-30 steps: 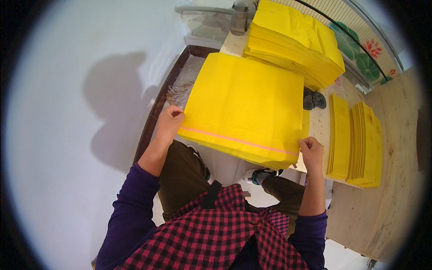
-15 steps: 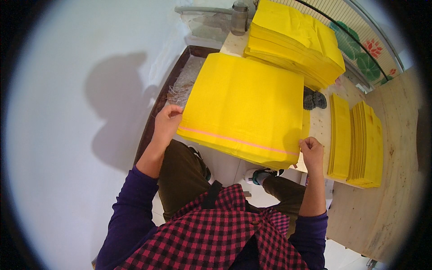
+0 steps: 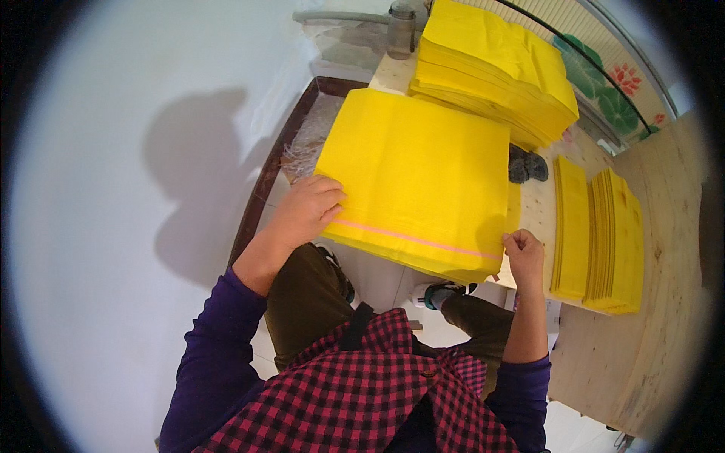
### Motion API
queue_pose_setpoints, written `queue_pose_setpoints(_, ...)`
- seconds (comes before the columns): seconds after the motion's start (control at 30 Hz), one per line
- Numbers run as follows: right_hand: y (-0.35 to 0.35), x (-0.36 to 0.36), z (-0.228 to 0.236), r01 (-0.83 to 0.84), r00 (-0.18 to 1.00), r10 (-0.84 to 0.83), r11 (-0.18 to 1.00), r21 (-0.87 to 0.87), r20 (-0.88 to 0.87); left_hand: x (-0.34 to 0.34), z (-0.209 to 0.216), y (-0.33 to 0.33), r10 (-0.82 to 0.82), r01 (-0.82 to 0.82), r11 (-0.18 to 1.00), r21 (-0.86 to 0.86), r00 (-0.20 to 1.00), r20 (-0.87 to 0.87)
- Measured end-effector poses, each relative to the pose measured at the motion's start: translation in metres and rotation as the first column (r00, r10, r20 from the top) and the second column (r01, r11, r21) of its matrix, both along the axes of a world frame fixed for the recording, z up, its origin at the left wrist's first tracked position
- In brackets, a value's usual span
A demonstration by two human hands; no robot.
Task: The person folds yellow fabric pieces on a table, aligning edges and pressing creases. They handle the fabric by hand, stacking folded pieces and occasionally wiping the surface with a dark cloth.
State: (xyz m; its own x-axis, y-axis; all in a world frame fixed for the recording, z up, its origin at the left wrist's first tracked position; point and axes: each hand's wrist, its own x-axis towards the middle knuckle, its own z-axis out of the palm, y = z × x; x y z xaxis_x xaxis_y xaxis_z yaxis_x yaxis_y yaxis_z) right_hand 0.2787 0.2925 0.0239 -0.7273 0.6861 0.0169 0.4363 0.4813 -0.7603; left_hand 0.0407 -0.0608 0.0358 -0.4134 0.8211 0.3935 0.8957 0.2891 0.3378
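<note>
A stack of yellow cloth-like sheets (image 3: 419,166) lies before me, its top sheet crossed by a pink stripe near the front edge. My left hand (image 3: 308,208) rests over the left edge near that stripe, its loosely bent fingers lying on top; the thumb is hard to make out. At the front right corner, my right hand (image 3: 522,248) pinches the edge of the yellow sheet between thumb and fingers.
Behind lies a taller yellow pile (image 3: 491,72), with a jar (image 3: 402,32) beside it. Dark grey gloves or cloth (image 3: 529,166) sit right of the stack. Folded yellow bundles (image 3: 604,241) stand farther right on the wooden surface (image 3: 664,302). A white wall (image 3: 113,226) rises on the left.
My left hand has gone from pinching the left edge to lying over it, farther right on the top sheet. My right hand keeps its place and pinch.
</note>
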Motion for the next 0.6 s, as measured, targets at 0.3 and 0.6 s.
queue_pose_setpoints(0.3,-0.0038,0.0004,0.0057,0.011,1.000,-0.011,1.000,-0.008,0.001,-0.0048,-0.0058,0.0074,-0.129,0.119,0.989,-0.086,0.985,-0.114)
queue_pose_setpoints(0.6,-0.0032,0.0031,0.0063,0.019,1.000,-0.019,0.999,-0.031,-0.009,-0.0004,-0.0047,0.0083,-0.132,0.123,0.991,-0.048,0.959,-0.253)
